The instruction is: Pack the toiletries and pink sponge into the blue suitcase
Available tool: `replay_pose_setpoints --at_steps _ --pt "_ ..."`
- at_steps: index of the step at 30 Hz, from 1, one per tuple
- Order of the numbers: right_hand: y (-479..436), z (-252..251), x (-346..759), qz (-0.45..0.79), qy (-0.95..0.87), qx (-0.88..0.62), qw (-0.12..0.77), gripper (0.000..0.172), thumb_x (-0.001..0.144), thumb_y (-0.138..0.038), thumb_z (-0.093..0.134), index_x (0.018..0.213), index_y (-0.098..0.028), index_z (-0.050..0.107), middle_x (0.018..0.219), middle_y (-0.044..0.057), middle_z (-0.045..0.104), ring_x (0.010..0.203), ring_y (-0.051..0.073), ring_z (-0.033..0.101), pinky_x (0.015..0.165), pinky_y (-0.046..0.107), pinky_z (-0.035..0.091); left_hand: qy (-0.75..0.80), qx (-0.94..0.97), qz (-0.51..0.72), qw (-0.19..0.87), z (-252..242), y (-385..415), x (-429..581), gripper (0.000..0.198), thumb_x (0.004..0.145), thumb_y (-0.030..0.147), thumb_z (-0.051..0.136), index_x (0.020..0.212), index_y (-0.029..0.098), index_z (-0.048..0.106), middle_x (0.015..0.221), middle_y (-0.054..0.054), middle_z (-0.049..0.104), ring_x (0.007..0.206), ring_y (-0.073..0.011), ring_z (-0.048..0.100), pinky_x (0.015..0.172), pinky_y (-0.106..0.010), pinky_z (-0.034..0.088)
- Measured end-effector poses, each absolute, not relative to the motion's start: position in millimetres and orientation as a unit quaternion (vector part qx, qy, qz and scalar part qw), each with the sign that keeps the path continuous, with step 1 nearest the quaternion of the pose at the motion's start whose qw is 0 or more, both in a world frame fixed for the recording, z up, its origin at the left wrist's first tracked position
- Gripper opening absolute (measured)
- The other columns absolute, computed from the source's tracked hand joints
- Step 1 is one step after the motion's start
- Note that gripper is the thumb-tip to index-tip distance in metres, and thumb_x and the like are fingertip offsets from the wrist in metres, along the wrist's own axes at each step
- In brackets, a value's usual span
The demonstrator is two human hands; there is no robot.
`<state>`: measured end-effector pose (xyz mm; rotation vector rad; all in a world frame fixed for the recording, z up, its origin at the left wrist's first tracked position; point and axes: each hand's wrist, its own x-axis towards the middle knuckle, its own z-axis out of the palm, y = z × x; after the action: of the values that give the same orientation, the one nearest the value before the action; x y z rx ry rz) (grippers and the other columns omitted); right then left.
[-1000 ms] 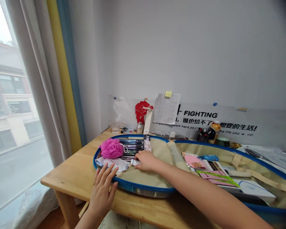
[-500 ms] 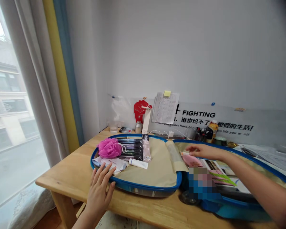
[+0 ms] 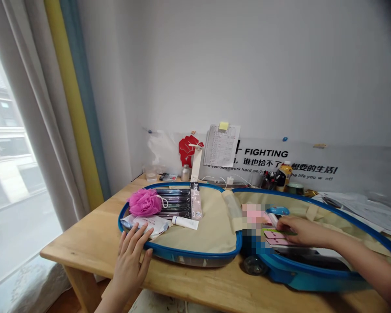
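A blue-rimmed suitcase (image 3: 195, 256) lies open flat (beige lining (image 3: 211, 230) inside).

My head camera looks forward and down from behind the desk's (image 3: 81, 256) near edge, facing the wall (image 3: 247, 65) at its far edge, close enough to frame my left hand (image 3: 128, 269), right hand (image 3: 304, 231) and suitcase (image 3: 189, 256)

The table (image 3: 81, 256) is smooth pale wood with a soft sheen. The open suitcase (image 3: 299, 278) has a glossy blue plastic shell and a matt beige cloth lining (image 3: 215, 230); at left lie a rough pink mesh puff (image 3: 145, 202) and a smooth white plastic tube (image 3: 185, 222).
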<state>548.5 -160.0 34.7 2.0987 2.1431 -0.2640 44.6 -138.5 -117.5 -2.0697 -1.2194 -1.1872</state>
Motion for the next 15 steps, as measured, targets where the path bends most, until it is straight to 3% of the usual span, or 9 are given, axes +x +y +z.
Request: replay_pose_setpoints --at_steps 4,10,15 --pt "-157 32 544 -0.095 0.712 0.693 0.064 0.024 0.069 -0.025 0.052 0.092 -0.023 0.060 0.102 0.010 0.067 0.093 0.023 0.061 0.080 0.031 0.042 -0.435 -0.753 -0.432 0.239 -115 -139 45 0.048 0.090 0.026 0.044 0.138 0.023 0.042 0.137 -0.007 0.055 0.140 -0.0227 0.032 0.118 -0.043 0.015" --pt "-152 30 543 -0.083 0.708 0.697 0.074 0.007 0.069 -0.023 0.054 0.076 -0.022 0.052 0.087 0.009 0.064 0.081 0.023 0.058 0.070 0.030 0.037 -0.433 -0.754 -0.431 0.241 -115 -139 45 0.048 0.090 0.025 0.045 0.138 0.023 0.043 0.137 -0.008 0.055 0.141 -0.0223 0.030 0.118 -0.041 0.016" --pt "-147 27 547 -0.086 0.706 0.699 0.075 0.009 0.065 -0.021 0.054 0.071 -0.022 0.047 0.082 0.007 0.063 0.076 0.022 0.055 0.065 0.030 0.033 -0.433 -0.754 -0.434 0.237 -115 -139 46 0.047 0.090 0.025 0.045 0.137 0.022 0.044 0.136 -0.008 0.055 0.142 -0.0215 0.029 0.119 -0.041 0.014"
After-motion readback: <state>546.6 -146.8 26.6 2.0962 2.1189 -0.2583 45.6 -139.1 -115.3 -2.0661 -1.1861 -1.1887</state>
